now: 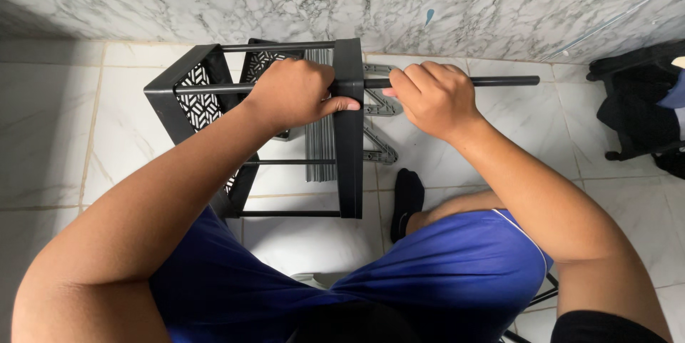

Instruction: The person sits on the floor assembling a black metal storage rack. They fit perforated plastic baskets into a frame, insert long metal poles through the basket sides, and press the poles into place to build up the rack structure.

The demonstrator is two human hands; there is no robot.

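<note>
A black plastic shelf rack (349, 150) lies on its side on the white tiled floor, with patterned trays joined by thin black rods. My left hand (292, 93) is closed around a rod and the edge of the nearer tray, thumb pressed on the tray. My right hand (434, 97) grips a black rod (503, 81) that passes through the tray corner and sticks out to the right. Grey plastic parts (380, 104) lie on the floor behind the rack.
A marble-patterned wall (357, 1) runs along the back. A dark chair or cart with dark cloth (642, 108) stands at the right. My knees in blue shorts (399, 279) and a black-socked foot (407, 197) are below the rack.
</note>
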